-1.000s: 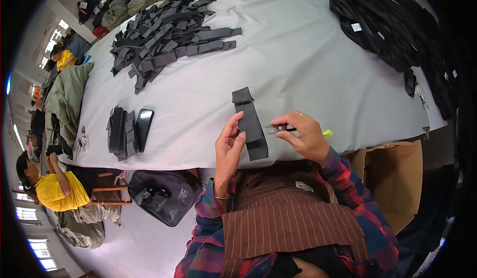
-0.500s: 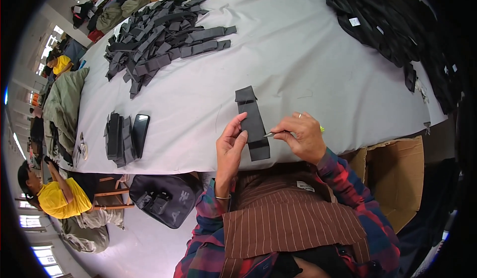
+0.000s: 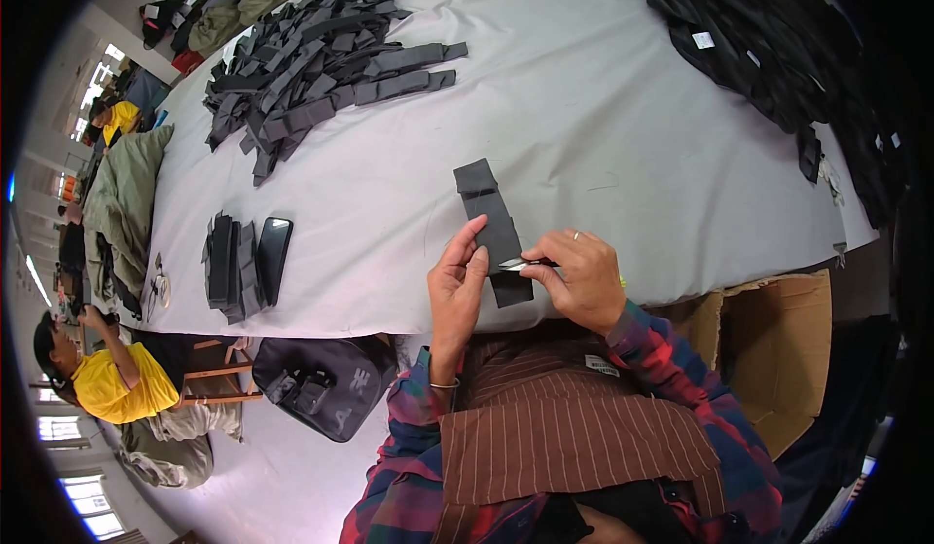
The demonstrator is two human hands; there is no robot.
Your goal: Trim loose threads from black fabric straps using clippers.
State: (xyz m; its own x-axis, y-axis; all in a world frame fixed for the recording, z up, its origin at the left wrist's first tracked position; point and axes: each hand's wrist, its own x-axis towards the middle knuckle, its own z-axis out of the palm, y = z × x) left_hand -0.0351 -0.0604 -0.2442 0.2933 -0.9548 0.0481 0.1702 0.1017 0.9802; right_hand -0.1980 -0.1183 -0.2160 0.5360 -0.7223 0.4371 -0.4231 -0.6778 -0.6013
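A flat dark grey fabric strip (image 3: pixel 498 235), with folded sections near both ends, is pinched along its left edge by the thumb and fingers of my left hand (image 3: pixel 457 276). My right hand (image 3: pixel 581 276) is closed round small thread snips (image 3: pixel 513 265). Their pointed metal tip lies against the strip's lower part, at the seam by the near fold. A bit of yellow-green shows behind my right hand. Most of the snips' handle is hidden in my palm.
A big heap of similar strips (image 3: pixel 311 67) covers the far left of the table (image 3: pixel 545 57). Stacked strips (image 3: pixel 232 267) lie beside a phone (image 3: pixel 274 252). Black garments (image 3: pixel 749 48) fill the far right. A cardboard box (image 3: pixel 773 349) stands below right; a person in yellow (image 3: pixel 126 379) sits left.
The tip of the snips has moved left, from the strip's right edge onto its lower part. My left hand keeps its hold, and the strip has shifted slightly.
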